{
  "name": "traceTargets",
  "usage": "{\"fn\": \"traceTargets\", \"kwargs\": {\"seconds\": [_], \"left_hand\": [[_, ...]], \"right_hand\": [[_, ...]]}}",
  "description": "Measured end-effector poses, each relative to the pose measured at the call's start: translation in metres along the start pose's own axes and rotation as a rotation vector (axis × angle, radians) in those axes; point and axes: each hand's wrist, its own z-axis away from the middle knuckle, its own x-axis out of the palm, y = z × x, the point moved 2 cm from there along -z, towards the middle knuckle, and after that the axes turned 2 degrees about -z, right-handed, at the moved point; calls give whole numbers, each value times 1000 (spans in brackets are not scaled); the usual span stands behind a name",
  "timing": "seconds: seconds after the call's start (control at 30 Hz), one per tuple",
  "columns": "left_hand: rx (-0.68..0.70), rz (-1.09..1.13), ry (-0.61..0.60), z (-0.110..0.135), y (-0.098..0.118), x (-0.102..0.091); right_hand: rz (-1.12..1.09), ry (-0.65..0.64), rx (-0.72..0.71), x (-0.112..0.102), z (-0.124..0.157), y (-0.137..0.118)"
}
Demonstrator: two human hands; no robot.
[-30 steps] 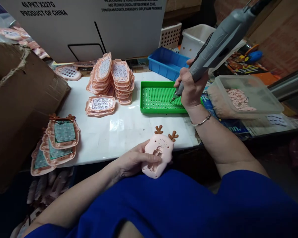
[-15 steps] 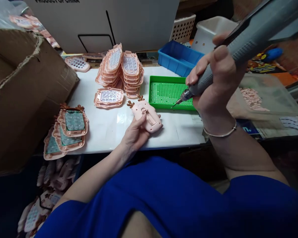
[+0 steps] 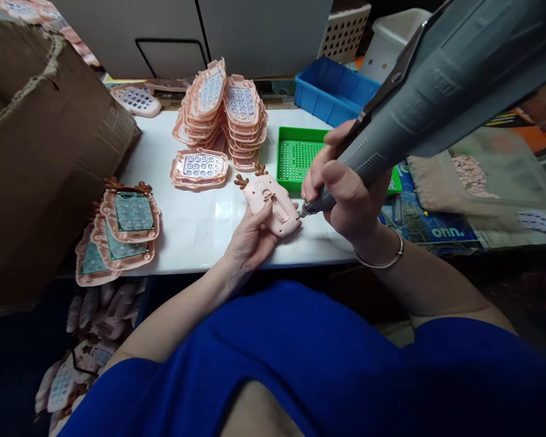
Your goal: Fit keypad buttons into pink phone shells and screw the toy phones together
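My left hand (image 3: 253, 240) grips a pale pink toy phone (image 3: 279, 203) with brown antlers, its back side up and its battery compartment uncovered. The thumb lies near the compartment. My right hand (image 3: 348, 194) is wrapped round a grey electric screwdriver (image 3: 391, 127), which slants down to the left. Its tip is at the lower right edge of the toy phone's back; whether it sits in a screw hole I cannot make out. Behind the screwdriver, a green perforated tray (image 3: 295, 159) is partly hidden.
Stacked pink shell halves with keypads (image 3: 241, 118) stand at the back. Shells with green circuit boards (image 3: 134, 212) overlap at the left, beside a cardboard box (image 3: 59, 158). A blue bin (image 3: 330, 91) is behind the tray; a clear tub (image 3: 495, 170) of small pink pieces lies right.
My right hand has brought the screwdriver down and left, from above the green tray to the toy phone's edge. My left hand still holds the toy phone. The view has shifted slightly.
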Motion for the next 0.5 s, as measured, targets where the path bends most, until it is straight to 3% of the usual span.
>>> {"fn": "traceTargets", "kwargs": {"seconds": [0.2,0.33,0.4,0.5], "left_hand": [[5,-3,-27,-3,0,-1],[-5,-26,-33,-1,0,-2],[-2,-27,-47,-1,0,-3],[26,-41,-63,-1,0,-3]], "right_hand": [[59,-29,56,-2,10,12],[-57,-29,109,-9,-5,6],[-68,31,36,-18,-19,-1],[76,205,-193,-41,-40,-8]]}}
